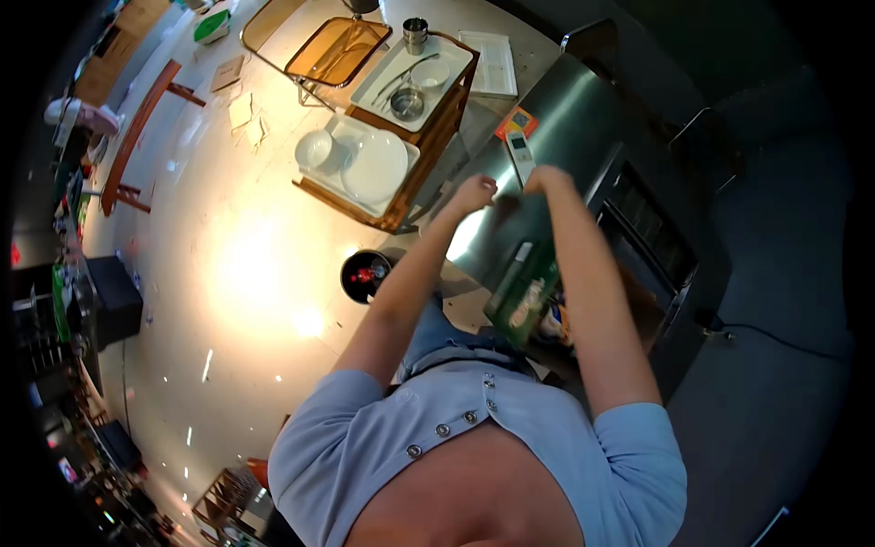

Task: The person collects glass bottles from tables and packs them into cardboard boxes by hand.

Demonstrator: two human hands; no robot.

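Observation:
My left hand (476, 193) is over the near left part of a shiny metal counter (570, 96), its fingers curled together. Whatever they may hold is too small to make out. My right hand (550, 180) is a short way to the right, fingers bent downward and slightly blurred; anything in them is hidden. Just beyond it lies a white handheld device with a small dark screen (519, 157), like a remote control. An orange-red card (517, 123) lies beyond the device. Between the hands, a dark blurred patch shows on the counter.
Below the counter's near edge is a green printed box (521, 305). A black bin (365, 276) stands on the floor to the left. A wooden cart (453, 114) carries trays of dishes; behind it is a folding chair (339, 50). A dark cable (784, 342) runs at right.

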